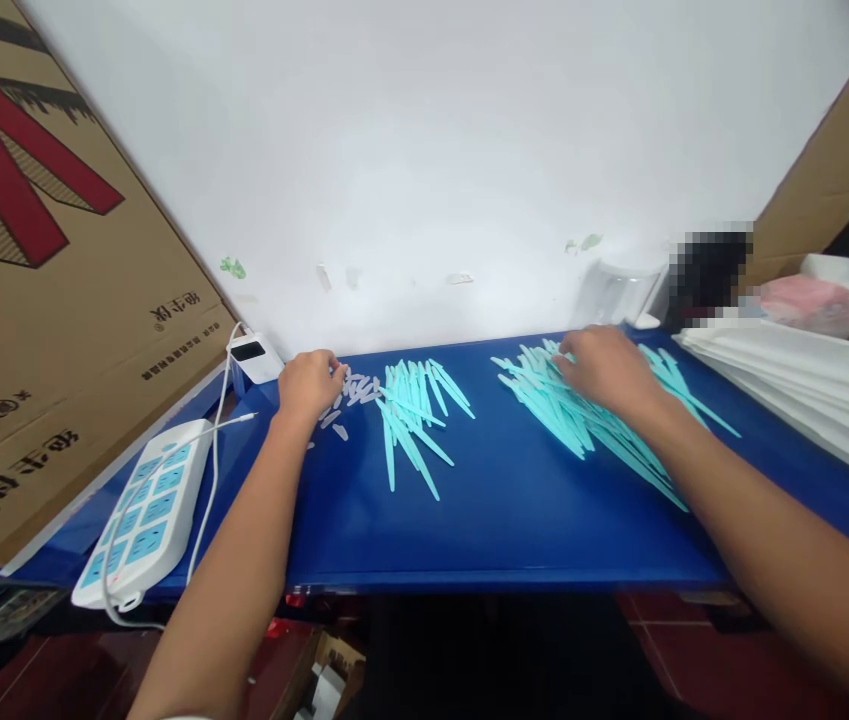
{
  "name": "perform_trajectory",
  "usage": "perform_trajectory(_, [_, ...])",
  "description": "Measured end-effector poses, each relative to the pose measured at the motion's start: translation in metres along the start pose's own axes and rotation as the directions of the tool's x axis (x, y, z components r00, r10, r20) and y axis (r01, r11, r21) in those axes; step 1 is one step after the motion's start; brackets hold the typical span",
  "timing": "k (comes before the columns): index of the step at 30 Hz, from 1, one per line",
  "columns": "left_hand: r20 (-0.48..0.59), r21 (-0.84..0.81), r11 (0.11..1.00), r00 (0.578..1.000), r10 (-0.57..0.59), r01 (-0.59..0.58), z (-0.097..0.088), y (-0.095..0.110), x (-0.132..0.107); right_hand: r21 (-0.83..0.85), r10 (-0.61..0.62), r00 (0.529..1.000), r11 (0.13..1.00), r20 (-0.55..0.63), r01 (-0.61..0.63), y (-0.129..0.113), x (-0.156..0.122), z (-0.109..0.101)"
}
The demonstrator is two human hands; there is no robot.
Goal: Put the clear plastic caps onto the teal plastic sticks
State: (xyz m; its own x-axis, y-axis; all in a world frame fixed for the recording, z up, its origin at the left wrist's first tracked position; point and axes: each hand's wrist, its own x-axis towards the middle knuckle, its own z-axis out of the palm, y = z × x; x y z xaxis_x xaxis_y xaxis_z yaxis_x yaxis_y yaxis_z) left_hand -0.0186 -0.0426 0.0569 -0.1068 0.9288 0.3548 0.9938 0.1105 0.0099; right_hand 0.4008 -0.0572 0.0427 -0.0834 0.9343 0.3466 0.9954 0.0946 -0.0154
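My left hand is at the left end of the blue table, its fingers and thumb drawn together beside a scatter of small translucent greyish pieces. Whatever is in that pinch, if anything, is hidden. To the right of those pieces lies a loose pile of slim, tapered turquoise sticks. My right hand rests over a larger pile of the same sticks, fingers curled down among their upper ends. Its fingertips touch the pile, but I cannot see whether a stick is between them.
On the left are a white power strip, a cable, a small white device and a large cardboard box. Stacked white trays stand at the right. A clear container is against the white wall. The table's front edge runs below.
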Motion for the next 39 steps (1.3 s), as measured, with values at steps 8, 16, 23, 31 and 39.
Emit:
perform_trajectory(8, [0.202,0.025,1.000,0.979,-0.003,-0.003,-0.003,-0.024,0.004,0.250,-0.212,0.959,0.955,0.191,0.161,-0.075,-0.001,0.002])
perform_trajectory(16, [0.007,0.037,0.999,1.000,-0.031,0.030,0.033,0.028,-0.011,0.163,-0.123,0.941,0.984,0.315,0.074,-0.134,0.007,0.017])
perform_trajectory(23, [0.070,0.042,0.999,0.997,-0.022,0.020,0.045,0.033,-0.012,0.151,-0.080,0.927,0.988,0.366,0.025,-0.167,0.016,0.023])
perform_trajectory(31, [0.100,0.034,0.999,0.995,0.018,-0.021,0.047,0.034,-0.012,0.148,-0.026,0.931,0.988,0.365,-0.031,-0.180,0.020,0.024])
perform_trajectory(39, [0.121,0.044,0.999,0.992,0.019,-0.024,0.047,0.033,-0.012,0.178,-0.063,0.910,0.984,0.410,-0.011,-0.189,0.035,0.018])
